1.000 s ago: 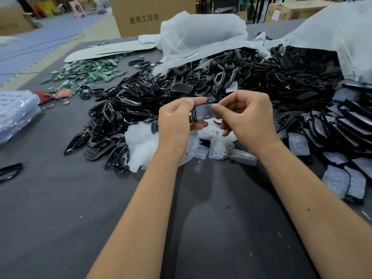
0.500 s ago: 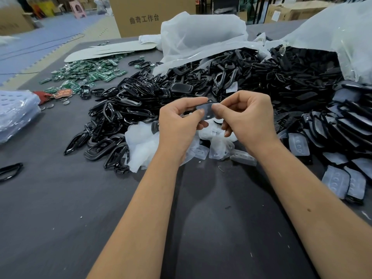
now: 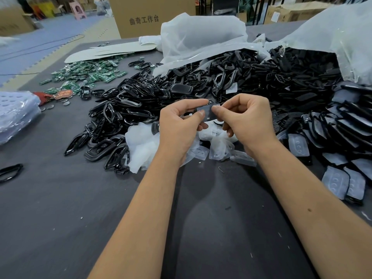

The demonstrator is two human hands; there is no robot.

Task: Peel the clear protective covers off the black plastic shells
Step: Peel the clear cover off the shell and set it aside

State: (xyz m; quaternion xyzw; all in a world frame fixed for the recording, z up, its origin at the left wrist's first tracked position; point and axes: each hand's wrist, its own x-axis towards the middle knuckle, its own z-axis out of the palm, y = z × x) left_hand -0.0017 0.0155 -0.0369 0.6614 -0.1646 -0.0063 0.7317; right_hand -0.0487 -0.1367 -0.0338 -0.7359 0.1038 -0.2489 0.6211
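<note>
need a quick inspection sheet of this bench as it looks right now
surface: dark grey cloth-covered table, small white specks on it
job's things: small black plastic shell with a clear cover held above a pile of peeled clear covers; covered shells lie at right
clutter: heap of glossy black plastic frames; green circuit boards; white plastic bags
grippers: left hand and right hand both pinch the shell between thumb and fingers
cables: a thin dark cable on the floor at far left
surroundings: brown cardboard box with printed characters behind the table
</note>
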